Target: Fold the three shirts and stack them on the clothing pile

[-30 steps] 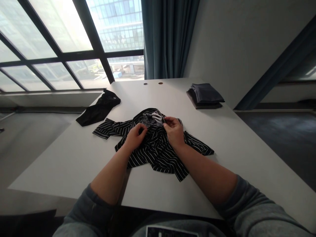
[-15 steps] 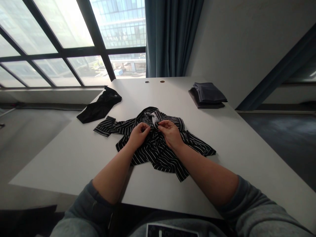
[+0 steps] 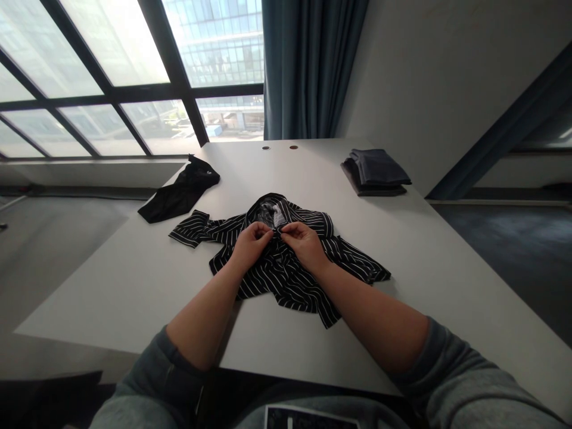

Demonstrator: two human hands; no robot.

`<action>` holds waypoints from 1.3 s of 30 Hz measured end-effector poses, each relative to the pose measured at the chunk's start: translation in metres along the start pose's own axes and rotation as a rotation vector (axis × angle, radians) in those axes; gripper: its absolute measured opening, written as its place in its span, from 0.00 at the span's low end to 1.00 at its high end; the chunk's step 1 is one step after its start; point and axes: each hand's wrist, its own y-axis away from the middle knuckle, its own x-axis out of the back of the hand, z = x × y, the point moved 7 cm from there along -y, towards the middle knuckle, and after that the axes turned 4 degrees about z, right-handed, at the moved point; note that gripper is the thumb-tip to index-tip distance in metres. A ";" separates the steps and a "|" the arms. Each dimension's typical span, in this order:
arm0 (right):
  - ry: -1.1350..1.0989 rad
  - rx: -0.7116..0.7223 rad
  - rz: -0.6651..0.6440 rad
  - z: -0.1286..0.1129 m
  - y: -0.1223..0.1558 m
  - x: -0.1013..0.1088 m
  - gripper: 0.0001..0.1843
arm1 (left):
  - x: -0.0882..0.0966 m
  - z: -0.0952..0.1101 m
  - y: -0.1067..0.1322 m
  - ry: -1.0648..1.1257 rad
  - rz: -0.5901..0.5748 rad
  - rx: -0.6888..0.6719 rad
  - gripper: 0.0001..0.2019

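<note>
A black shirt with white stripes (image 3: pixel 286 280) lies crumpled in the middle of the white table (image 3: pixel 447 268), collar away from me. My left hand (image 3: pixel 250 243) and my right hand (image 3: pixel 304 241) meet just below the collar opening. Both pinch the striped fabric there, fingertips nearly touching each other. The light inner lining shows in the collar beyond my fingers.
A plain black garment (image 3: pixel 181 190) lies at the table's far left edge. A folded stack of dark clothes (image 3: pixel 375 170) sits at the far right. Two round cable holes (image 3: pixel 279 147) mark the far edge, with windows and a blue curtain behind.
My right hand has drawn left and down from the collar's right side until it meets my left hand. The collar opening has closed up somewhat.
</note>
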 end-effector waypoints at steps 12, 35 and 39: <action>0.100 0.051 -0.006 -0.003 -0.001 0.003 0.10 | -0.006 -0.009 -0.001 0.055 -0.075 0.003 0.12; 0.082 0.072 -0.046 0.003 -0.001 -0.001 0.12 | -0.009 -0.008 -0.001 0.062 -0.133 0.005 0.12; 0.083 0.070 -0.058 0.000 0.000 -0.001 0.12 | -0.008 -0.008 -0.001 0.053 -0.120 0.008 0.12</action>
